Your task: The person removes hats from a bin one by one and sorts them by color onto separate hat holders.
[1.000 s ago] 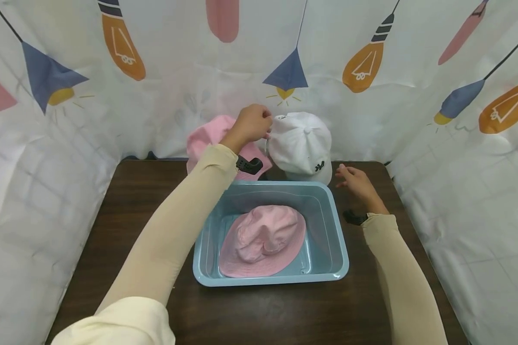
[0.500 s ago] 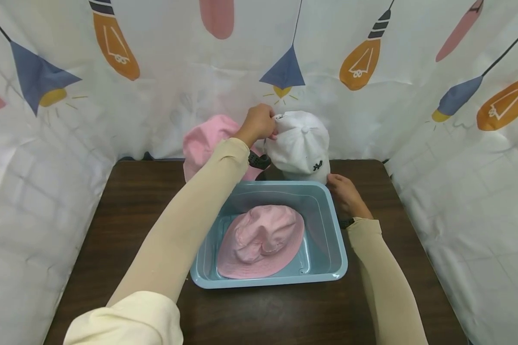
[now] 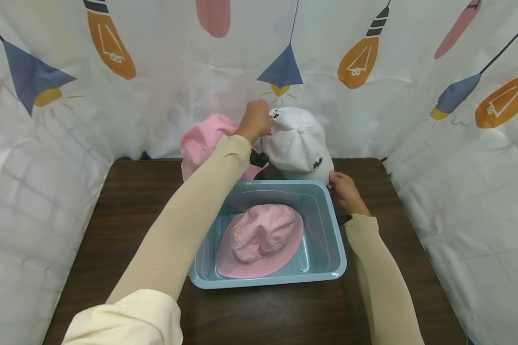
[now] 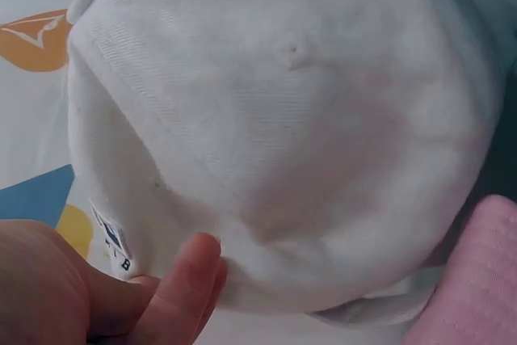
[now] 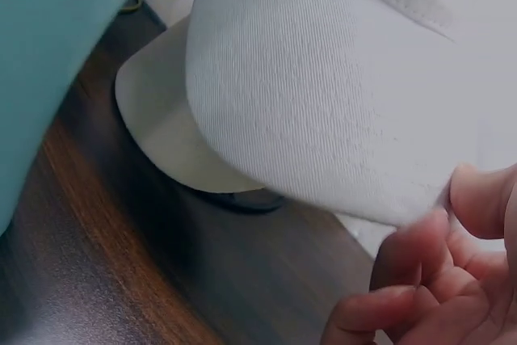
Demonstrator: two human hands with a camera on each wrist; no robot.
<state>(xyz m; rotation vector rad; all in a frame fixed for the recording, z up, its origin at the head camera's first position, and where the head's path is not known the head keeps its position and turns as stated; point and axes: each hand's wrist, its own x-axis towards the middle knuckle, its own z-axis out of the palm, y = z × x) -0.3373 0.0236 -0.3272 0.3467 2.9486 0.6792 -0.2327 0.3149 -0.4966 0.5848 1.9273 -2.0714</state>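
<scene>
A white baseball cap [image 3: 297,141] with a small dark emblem stands behind the basin. My left hand [image 3: 256,119] pinches its far left edge, beside a small printed label in the left wrist view. My right hand [image 3: 347,194] pinches the edge of the cap's brim [image 5: 299,111] between thumb and fingers. Below that brim, the right wrist view shows a second pale brim [image 5: 166,119] with a dark edge. A pink bucket hat [image 3: 263,239] lies inside the light blue basin [image 3: 267,282].
Left of the white cap, a second pink hat [image 3: 207,139] stands partly behind my left forearm. The dark wooden table [image 3: 134,191] ends at a white patterned cloth [image 3: 164,96], which rises at the back and both sides.
My right hand has moved left to the brim and now pinches it. My left hand has closed on the cap's far edge. The white cap has tilted slightly, its brim shifting right.
</scene>
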